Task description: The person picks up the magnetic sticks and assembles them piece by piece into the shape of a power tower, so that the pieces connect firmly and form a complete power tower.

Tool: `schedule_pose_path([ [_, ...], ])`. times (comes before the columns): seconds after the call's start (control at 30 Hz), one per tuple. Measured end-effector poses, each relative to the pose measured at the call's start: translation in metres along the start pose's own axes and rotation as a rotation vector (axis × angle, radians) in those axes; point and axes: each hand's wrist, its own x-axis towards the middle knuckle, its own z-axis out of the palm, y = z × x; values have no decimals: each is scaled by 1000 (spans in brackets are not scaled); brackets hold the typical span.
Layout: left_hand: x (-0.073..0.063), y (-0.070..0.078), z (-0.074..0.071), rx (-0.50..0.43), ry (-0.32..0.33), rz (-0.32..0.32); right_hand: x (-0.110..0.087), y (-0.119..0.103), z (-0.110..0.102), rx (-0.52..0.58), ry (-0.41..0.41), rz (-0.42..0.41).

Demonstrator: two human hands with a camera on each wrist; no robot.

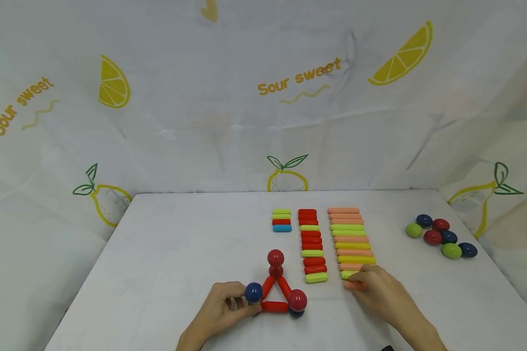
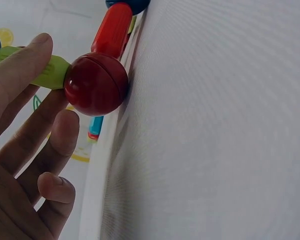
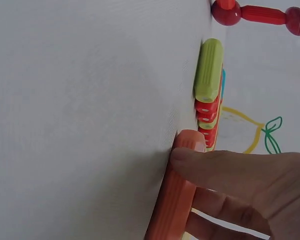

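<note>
Near the table's front stands a frame of red rods [image 1: 274,307] in a triangle, with red and dark blue balls at its corners. At its left corner my left hand [image 1: 221,307] pinches an upright lime-green rod [image 2: 52,75], between a red ball [image 2: 96,84] below and a dark blue ball [image 1: 253,292] above. My right hand [image 1: 379,295] pinches an orange rod [image 3: 176,200] at the near end of the right-hand column, thumb on one side and fingers on the other. That rod lies at the table surface; whether it touches it is unclear.
Several orange, lime and yellow rods [image 1: 353,246] make up the right column. Left of it lie a column of red and lime rods [image 1: 312,234] and a short stack with a blue rod [image 1: 282,228]. Loose red, blue and green balls [image 1: 432,238] sit at the right.
</note>
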Motion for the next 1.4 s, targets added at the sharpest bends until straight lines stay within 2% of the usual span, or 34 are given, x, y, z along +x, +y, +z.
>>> schedule_pose_path([
  [0.4, 0, 2, 0, 4, -4, -22, -3, 2, 0, -7, -22, -20],
  [0.57, 0, 2, 0, 12, -2, -31, -4, -13, -11, 95, 1, -31],
  [0.67, 0, 3, -1, 11, -1, -36, -5, -31, -24, 198, 55, -83],
  [0.83, 1, 4, 0, 11, -7, -43, -10, -73, -40, 371, 244, -243],
  [0.93, 0, 3, 1, -1, 0, -30, -11, -98, -41, 468, 335, -328],
  [1.03, 0, 2, 1, -12, 16, 16, -9, -120, -36, 574, 368, -422],
  [1.1, 0, 1, 2, -13, 27, 49, -7, -130, -29, 628, 348, -479],
  [1.17, 0, -1, 2, -14, 31, 88, -5, -136, -20, 675, 290, -517],
  [1.27, 0, -2, 2, -12, 36, 106, -3, -140, -7, 690, 187, -525],
  [1.4, -1, -1, 0, -4, 41, 100, -2, -140, 4, 686, 78, -480],
])
